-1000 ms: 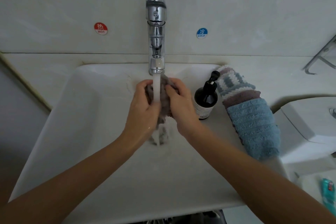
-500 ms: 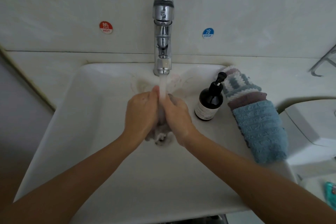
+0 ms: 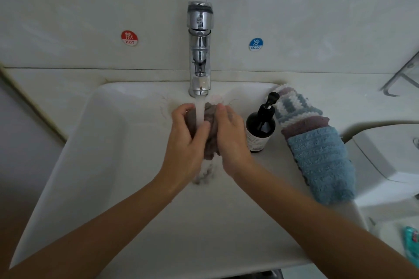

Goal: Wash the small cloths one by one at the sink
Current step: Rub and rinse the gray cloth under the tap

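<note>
A wet grey-brown cloth (image 3: 210, 124) is bunched between my two hands over the white sink (image 3: 108, 165). Water runs from the chrome tap (image 3: 199, 52) straight onto the cloth. My left hand (image 3: 184, 145) grips its left side, thumb across the front. My right hand (image 3: 231, 140) grips its right side. The cloth's lower end hangs below my hands, dripping. On the sink's right rim lie more cloths: a striped one (image 3: 292, 106), a mauve one (image 3: 306, 125) and a blue one (image 3: 322, 163).
A dark pump bottle (image 3: 260, 129) stands on the rim just right of my right hand. Hot and cold stickers flank the tap on the wall. A second white basin (image 3: 390, 154) is at the right, with a teal object (image 3: 411, 241) below it.
Both hands moved up toward the tap and spread slightly, showing more of the cloth between them under the stream. The camera shifted a little.
</note>
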### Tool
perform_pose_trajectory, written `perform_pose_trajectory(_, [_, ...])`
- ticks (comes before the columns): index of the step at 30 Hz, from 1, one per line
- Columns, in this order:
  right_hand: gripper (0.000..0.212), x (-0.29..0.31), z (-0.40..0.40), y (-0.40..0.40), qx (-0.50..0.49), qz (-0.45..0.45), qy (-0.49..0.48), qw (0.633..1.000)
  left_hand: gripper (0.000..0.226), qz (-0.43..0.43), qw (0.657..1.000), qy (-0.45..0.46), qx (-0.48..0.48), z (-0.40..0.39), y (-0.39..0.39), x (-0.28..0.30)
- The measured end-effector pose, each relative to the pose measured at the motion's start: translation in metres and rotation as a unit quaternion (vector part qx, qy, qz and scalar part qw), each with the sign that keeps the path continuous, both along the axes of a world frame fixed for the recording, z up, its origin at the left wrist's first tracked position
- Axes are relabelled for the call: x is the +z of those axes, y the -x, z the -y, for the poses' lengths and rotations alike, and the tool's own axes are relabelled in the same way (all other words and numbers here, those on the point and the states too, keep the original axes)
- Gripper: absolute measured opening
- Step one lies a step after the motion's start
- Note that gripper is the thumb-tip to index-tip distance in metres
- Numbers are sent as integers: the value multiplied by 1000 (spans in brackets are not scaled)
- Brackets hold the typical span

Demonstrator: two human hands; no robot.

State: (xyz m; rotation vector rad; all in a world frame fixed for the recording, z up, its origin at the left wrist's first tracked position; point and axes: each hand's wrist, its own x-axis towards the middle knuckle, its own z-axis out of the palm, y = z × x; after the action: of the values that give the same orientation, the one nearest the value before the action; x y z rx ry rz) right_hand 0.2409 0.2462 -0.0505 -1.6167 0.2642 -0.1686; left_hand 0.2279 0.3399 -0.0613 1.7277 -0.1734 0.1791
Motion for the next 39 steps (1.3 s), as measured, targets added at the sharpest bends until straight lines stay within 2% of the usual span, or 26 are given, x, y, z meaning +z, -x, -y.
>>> perform_pose_trajectory(2, [31,3,4,0,-1,-14,-60,998,35,4,1000,19,-3,1,-1,-3])
perform_pose_trajectory(5, [34,8,4,1,32,-33,-114,992,28,2,1000,5,8,-2,-3,-6])
perform_pose_trajectory(9, [41,8,3,4,70,-68,-51,994,9,32,998,-28,52,-4,-4,-8])
perform_pose_trajectory(13, [24,-5,-3,4,93,-5,20,995,28,-15,995,-5,94,-8,-11,-7])
perform_pose_trajectory(17, [20,-7,-8,12,108,58,97,988,43,-83,989,51,107,-11,-15,-6])
perform_pose_trajectory(20, [32,-9,-10,12,114,57,139,982,47,-109,988,43,99,-10,-15,-6])
perform_pose_trajectory(24, [42,-3,-6,10,111,50,139,983,55,-108,991,29,80,-9,-15,-6])
perform_pose_trajectory(28, [36,-4,-5,5,104,67,169,978,51,-87,993,9,81,-8,-16,-2])
perform_pose_trajectory(30, [34,-6,-5,4,96,60,151,982,46,-67,995,13,73,-7,-13,-1])
perform_pose_trajectory(34, [24,-10,-6,2,61,36,81,994,11,-50,997,20,59,-6,-8,-4])
perform_pose_trajectory(36, [22,-12,-5,-2,34,28,47,998,19,-18,999,7,35,-5,-9,-8])
perform_pose_trajectory(39, [25,-9,-2,-5,7,19,26,999,19,2,1000,12,27,-3,-8,-9])
